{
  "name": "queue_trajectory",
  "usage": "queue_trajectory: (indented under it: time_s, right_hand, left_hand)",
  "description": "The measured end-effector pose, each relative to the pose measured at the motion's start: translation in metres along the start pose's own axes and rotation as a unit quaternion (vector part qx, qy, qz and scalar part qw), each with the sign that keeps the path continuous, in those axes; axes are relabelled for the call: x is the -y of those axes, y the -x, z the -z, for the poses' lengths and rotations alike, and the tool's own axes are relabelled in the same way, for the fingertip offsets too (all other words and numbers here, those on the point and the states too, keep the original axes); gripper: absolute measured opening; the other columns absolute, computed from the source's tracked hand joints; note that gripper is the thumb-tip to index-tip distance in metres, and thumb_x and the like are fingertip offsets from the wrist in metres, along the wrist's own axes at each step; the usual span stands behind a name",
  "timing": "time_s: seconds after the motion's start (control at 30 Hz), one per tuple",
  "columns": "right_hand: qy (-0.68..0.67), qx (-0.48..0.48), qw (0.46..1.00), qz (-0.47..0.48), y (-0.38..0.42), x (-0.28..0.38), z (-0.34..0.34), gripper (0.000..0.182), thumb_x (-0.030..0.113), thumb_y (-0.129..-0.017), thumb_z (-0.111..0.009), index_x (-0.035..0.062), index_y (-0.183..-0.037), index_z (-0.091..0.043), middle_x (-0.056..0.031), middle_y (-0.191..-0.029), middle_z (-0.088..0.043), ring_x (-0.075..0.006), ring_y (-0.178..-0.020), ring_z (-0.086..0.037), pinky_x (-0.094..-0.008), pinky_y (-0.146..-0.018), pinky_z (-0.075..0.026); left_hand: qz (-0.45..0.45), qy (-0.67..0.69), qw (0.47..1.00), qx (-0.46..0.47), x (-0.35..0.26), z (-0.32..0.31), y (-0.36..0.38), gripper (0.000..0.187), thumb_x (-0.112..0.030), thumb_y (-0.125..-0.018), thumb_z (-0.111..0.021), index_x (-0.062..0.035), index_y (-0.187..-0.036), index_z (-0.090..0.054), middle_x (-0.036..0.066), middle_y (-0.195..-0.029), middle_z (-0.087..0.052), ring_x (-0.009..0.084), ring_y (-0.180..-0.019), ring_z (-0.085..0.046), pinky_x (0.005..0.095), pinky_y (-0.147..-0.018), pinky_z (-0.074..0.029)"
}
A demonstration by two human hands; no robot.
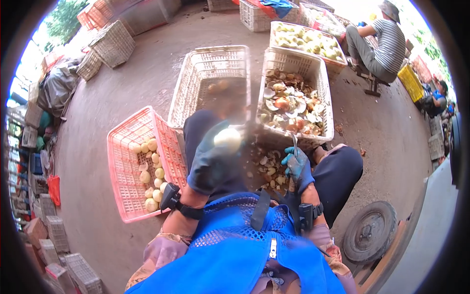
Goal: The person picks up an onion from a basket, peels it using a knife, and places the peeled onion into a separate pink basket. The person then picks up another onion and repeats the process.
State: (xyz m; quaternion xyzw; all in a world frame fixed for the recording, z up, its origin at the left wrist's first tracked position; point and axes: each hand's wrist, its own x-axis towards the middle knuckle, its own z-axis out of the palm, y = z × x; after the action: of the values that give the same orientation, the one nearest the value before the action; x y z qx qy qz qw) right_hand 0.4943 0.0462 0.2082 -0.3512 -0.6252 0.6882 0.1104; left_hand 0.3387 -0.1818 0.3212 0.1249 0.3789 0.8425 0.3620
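Observation:
My left hand (214,156), in a dark glove and smeared by motion, holds a pale peeled onion (227,139) above my lap. My right hand (297,166), in a blue glove, is closed around a knife (294,141) whose blade points up. Beyond it stands a white crate (329,105) holding onion skins and scraps (293,104). A pink crate (115,166) at my left holds several peeled onions (157,195). Between my knees lie more scraps (270,171) on the ground.
Ahead is a white crate (177,100) with a few blurred onions inside. Behind the scraps crate, another holds pale onions (306,41). A person (387,46) sits at the upper right, another (437,100) farther right. A wheel (370,232) lies at the lower right.

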Motion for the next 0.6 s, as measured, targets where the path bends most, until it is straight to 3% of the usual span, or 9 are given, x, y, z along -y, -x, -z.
queue_trajectory:
  time_s: [0.1,0.13,0.23,0.27,0.33,0.4,0.47,0.5,0.6]
  right_hand:
    - [-0.010,0.004,1.000,-0.017,0.004,0.009,-0.008,0.021,0.007,-0.095,-0.049,0.0042,-0.114,-0.056,-0.0020,-0.075,-0.060,-0.0069,-0.050,-0.048,-0.0218,-0.045,-0.041]
    - [-0.018,0.000,1.000,-0.020,0.004,0.010,-0.010,0.021,0.007,-0.095,-0.048,0.0039,-0.114,-0.056,-0.0028,-0.075,-0.060,-0.0071,-0.050,-0.048,-0.0218,-0.045,-0.041]
    - [-0.031,0.034,0.999,-0.001,0.004,0.017,-0.021,0.024,0.015,-0.097,-0.051,0.0037,-0.118,-0.057,-0.0046,-0.077,-0.062,-0.0077,-0.050,-0.050,-0.0216,-0.045,-0.042]
    - [-0.045,0.058,0.997,0.015,0.008,0.025,-0.026,0.026,0.018,-0.098,-0.053,0.0037,-0.120,-0.057,-0.0049,-0.078,-0.063,-0.0078,-0.051,-0.050,-0.0215,-0.047,-0.043]
    - [-0.059,0.092,0.994,0.008,0.018,0.051,-0.043,0.028,0.022,-0.099,-0.054,0.0047,-0.121,-0.059,-0.0043,-0.080,-0.063,-0.0072,-0.053,-0.051,-0.0214,-0.048,-0.043]
    - [-0.075,0.123,0.990,-0.001,0.027,0.068,-0.063,0.030,0.026,-0.100,-0.056,0.0057,-0.122,-0.060,-0.0037,-0.082,-0.064,-0.0067,-0.055,-0.051,-0.0212,-0.050,-0.043]
    - [-0.061,0.148,0.987,0.021,0.035,0.078,-0.082,0.029,0.028,-0.101,-0.056,0.0081,-0.121,-0.063,-0.0016,-0.082,-0.062,-0.0051,-0.060,-0.051,-0.0211,-0.053,-0.041]
    - [-0.042,0.167,0.985,0.024,0.041,0.087,-0.089,0.032,0.027,-0.101,-0.053,0.0085,-0.126,-0.062,-0.0018,-0.089,-0.063,-0.0067,-0.068,-0.053,-0.0229,-0.056,-0.043]
    - [-0.020,0.162,0.982,0.099,0.041,0.087,-0.105,0.037,0.026,-0.102,-0.050,0.0060,-0.133,-0.056,-0.0016,-0.091,-0.065,-0.0039,-0.061,-0.051,-0.0184,-0.054,-0.041]
  left_hand:
    - [-0.048,-0.126,0.991,-0.017,0.004,0.024,0.004,0.074,0.004,-0.079,-0.070,-0.0012,-0.147,-0.039,0.007,-0.124,-0.058,0.0145,-0.108,-0.060,0.0290,-0.087,-0.054]
    - [-0.050,-0.124,0.991,-0.022,0.005,0.022,0.005,0.074,0.004,-0.079,-0.070,-0.0012,-0.147,-0.039,0.007,-0.124,-0.058,0.0145,-0.108,-0.060,0.0290,-0.087,-0.054]
    - [-0.192,-0.188,0.961,-0.066,0.007,0.011,0.006,0.068,0.001,-0.080,-0.070,-0.0007,-0.143,-0.044,0.006,-0.114,-0.064,0.0150,-0.098,-0.064,0.0283,-0.081,-0.055]
    - [-0.193,-0.186,0.961,-0.070,0.005,0.015,0.005,0.068,0.001,-0.080,-0.070,-0.0007,-0.143,-0.044,0.006,-0.114,-0.064,0.0150,-0.098,-0.064,0.0283,-0.081,-0.055]
    - [-0.067,-0.214,0.967,-0.118,0.003,0.025,0.005,0.060,-0.005,-0.083,-0.069,-0.0008,-0.140,-0.048,0.007,-0.114,-0.064,0.0169,-0.103,-0.063,0.0287,-0.085,-0.054]
    - [-0.051,-0.167,0.979,-0.104,0.010,0.036,0.002,0.048,-0.013,-0.091,-0.064,-0.0002,-0.135,-0.052,0.008,-0.116,-0.065,0.0180,-0.105,-0.063,0.0297,-0.088,-0.053]
    - [-0.098,-0.329,0.938,-0.051,0.018,0.039,0.001,0.039,-0.018,-0.098,-0.057,0.0003,-0.133,-0.054,0.009,-0.118,-0.065,0.0185,-0.104,-0.064,0.0319,-0.088,-0.054]
    - [0.047,0.027,0.995,-0.084,0.019,0.036,0.003,0.036,-0.021,-0.103,-0.051,0.0011,-0.131,-0.055,0.011,-0.122,-0.065,0.0198,-0.105,-0.065,0.0351,-0.090,-0.054]
    - [-0.038,-0.084,0.996,-0.014,0.022,0.022,0.006,0.031,-0.009,-0.099,-0.057,0.0012,-0.128,-0.057,0.010,-0.113,-0.065,0.0163,-0.098,-0.066,0.0292,-0.089,-0.053]
